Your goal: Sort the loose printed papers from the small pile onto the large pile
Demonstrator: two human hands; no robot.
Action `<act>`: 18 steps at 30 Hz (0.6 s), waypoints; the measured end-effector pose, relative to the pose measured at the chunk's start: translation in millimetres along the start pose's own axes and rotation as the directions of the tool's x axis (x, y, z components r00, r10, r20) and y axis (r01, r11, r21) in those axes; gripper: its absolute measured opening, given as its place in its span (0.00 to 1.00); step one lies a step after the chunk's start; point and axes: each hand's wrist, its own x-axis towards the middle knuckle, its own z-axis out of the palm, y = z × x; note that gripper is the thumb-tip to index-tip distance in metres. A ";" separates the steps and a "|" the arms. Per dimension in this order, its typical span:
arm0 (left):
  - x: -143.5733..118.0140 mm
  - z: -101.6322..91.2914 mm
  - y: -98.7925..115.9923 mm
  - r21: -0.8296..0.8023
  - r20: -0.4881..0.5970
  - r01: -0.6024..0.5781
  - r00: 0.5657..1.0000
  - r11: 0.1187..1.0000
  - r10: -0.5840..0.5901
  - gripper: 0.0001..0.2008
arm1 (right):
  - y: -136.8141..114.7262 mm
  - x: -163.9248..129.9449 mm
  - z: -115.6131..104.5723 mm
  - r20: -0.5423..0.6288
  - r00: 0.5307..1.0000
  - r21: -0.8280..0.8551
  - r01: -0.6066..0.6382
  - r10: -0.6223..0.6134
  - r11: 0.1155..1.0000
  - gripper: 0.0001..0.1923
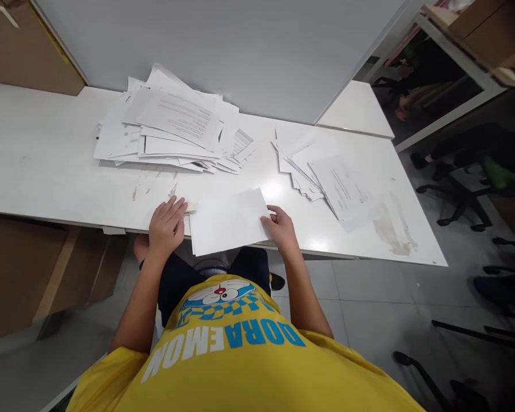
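Observation:
White paper sheets (229,222) in a thin stack lie at the table's front edge, their lower part jutting past it. My right hand (281,228) pinches the right side of this stack, thumb on top. To the left, my left hand (166,226) is curled over a small beige object (191,208). Only the object's end shows, at the sheets' upper left corner; my hand hides the rest and I cannot make out its kind.
On the white table (38,154), a large untidy pile of printed papers (175,123) stands at back left. A smaller fanned pile (337,186) lies to the right. A grey partition (214,51) rises behind. Cardboard boxes (30,51) are at left, office chairs (459,191) at right.

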 end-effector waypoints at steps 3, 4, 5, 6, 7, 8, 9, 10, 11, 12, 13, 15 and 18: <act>1.0 -2.1 0.3 -0.012 0.017 0.001 1.000 1.000 -0.001 0.26 | 3.3 1.2 2.4 -0.004 1.000 0.042 -0.017 0.017 0.999 0.25; 1.2 -2.6 0.1 -0.007 0.024 -0.006 1.000 1.000 0.007 0.27 | 4.1 1.7 3.5 -0.007 1.000 0.057 -0.022 0.022 0.998 0.25; 1.3 -3.0 -0.2 -0.001 0.033 -0.017 0.999 1.000 0.017 0.27 | 4.6 2.1 4.8 -0.010 1.000 0.070 -0.024 0.025 0.997 0.25; 1.6 -3.2 -0.5 0.005 0.036 -0.028 0.999 1.000 0.028 0.27 | 4.5 2.5 5.9 -0.012 1.000 0.077 -0.023 0.024 0.997 0.25; 1.8 -3.1 -0.9 0.009 0.030 -0.040 0.999 0.999 0.040 0.27 | 3.8 2.5 6.6 -0.015 1.000 0.081 -0.019 0.020 0.997 0.25; 2.0 -2.6 -1.2 0.011 0.012 -0.054 0.998 0.998 0.053 0.26 | 2.3 2.2 6.5 -0.017 1.000 0.078 -0.012 0.014 0.997 0.25; 2.2 -1.9 -1.5 0.012 -0.017 -0.068 0.998 0.998 0.068 0.26 | 0.1 1.6 5.2 -0.017 1.000 0.066 -0.002 0.003 0.998 0.24; 2.2 -0.7 -1.8 0.015 -0.054 -0.081 0.995 0.997 0.082 0.25 | -2.8 0.7 2.4 -0.016 1.000 0.048 0.013 -0.013 0.999 0.24; 1.9 0.8 -2.3 0.021 -0.090 -0.095 0.991 0.995 0.096 0.25 | -6.4 -0.1 -1.9 -0.017 0.999 0.030 0.036 -0.035 0.999 0.24; 1.3 2.6 -2.9 0.030 -0.119 -0.105 0.987 0.994 0.108 0.26 | -10.5 -0.3 -7.5 -0.025 0.998 0.015 0.062 -0.062 0.998 0.23; 0.3 4.7 -3.8 0.043 -0.140 -0.111 0.983 0.993 0.116 0.26 | -15.0 0.6 -13.6 -0.040 0.995 0.008 0.093 -0.092 0.996 0.23; -2.9 9.1 -6.6 0.077 -0.165 -0.118 0.978 0.990 0.130 0.27 | -25.0 8.1 -24.1 -0.108 0.982 0.021 0.160 -0.157 0.987 0.22; -8.7 14.9 -12.4 0.093 -0.220 -0.165 0.958 0.982 0.182 0.27 | -42.4 38.3 -19.6 -0.258 0.938 0.107 0.266 -0.232 0.958 0.21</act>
